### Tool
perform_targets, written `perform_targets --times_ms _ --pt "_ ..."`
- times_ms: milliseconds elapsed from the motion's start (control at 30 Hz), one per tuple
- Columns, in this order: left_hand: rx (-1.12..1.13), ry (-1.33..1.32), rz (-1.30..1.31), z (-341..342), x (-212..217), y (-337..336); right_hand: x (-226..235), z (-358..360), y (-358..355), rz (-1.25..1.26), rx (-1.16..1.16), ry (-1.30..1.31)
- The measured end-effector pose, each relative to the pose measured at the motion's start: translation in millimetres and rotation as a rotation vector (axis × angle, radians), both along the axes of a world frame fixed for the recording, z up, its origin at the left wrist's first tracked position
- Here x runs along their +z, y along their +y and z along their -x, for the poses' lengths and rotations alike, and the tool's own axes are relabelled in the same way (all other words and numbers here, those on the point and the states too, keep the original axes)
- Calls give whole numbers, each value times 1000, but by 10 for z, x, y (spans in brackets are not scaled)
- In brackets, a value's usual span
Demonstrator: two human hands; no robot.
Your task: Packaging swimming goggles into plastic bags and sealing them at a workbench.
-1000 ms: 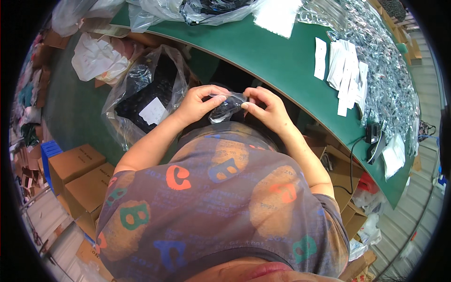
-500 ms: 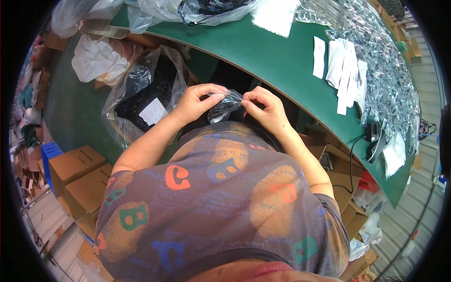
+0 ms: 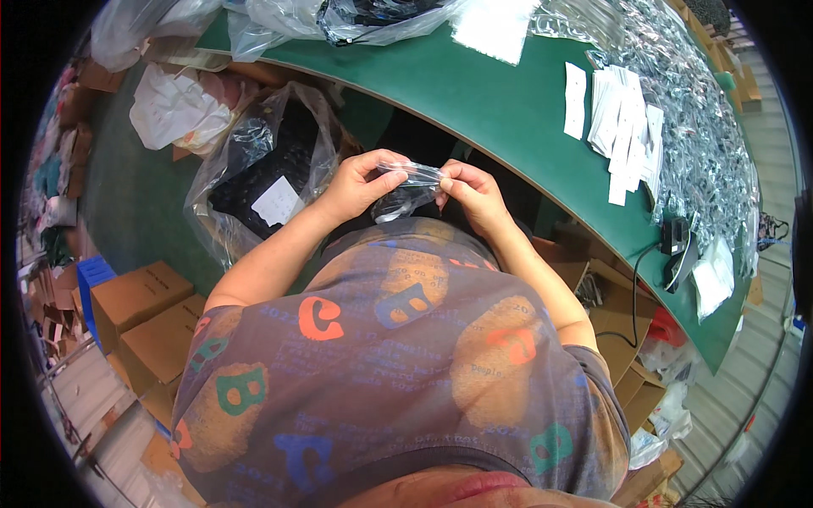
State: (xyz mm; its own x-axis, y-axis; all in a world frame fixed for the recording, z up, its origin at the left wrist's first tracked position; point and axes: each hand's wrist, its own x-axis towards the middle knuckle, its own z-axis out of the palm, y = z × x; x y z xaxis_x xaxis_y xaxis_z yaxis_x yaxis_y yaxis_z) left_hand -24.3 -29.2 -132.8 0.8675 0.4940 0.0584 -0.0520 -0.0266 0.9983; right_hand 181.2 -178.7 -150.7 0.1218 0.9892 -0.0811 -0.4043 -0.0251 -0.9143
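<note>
A small clear plastic bag [image 3: 412, 175] is stretched between my two hands, close in front of my shirt. My left hand [image 3: 366, 182] pinches one end of its edge between thumb and fingers. At the other end, my right hand [image 3: 472, 193] pinches the same edge. The bag's lower part hangs below the fingers; whether it holds something dark or only shows the dark behind it, I cannot tell. Left of my left hand stands a large clear bag [image 3: 206, 199] of small black items [image 3: 240, 196], with a white paper slip [image 3: 277, 201] on top.
A green table [image 3: 500, 118] curves ahead. It carries white paper strips [image 3: 616, 118], a big heap of clear packaged items [image 3: 703, 161] and a small black device [image 3: 674, 237] with a cable. Cardboard boxes [image 3: 142, 292] stand at left, and an open carton [image 3: 622, 309] at right.
My right hand has shifted slightly and turned. The bag's edge, loosely gathered before, is now drawn straighter between both hands.
</note>
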Motion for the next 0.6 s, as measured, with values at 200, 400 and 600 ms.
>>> perform_targets --times_ms 200,400,600 --pt "40 44 46 -9 -7 26 149 -33 -55 122 12 -135" --pt "28 37 78 -30 27 -11 207 -13 -32 149 -10 -232" --pt "28 57 95 -13 62 -12 238 36 -2 172 -61 -246"
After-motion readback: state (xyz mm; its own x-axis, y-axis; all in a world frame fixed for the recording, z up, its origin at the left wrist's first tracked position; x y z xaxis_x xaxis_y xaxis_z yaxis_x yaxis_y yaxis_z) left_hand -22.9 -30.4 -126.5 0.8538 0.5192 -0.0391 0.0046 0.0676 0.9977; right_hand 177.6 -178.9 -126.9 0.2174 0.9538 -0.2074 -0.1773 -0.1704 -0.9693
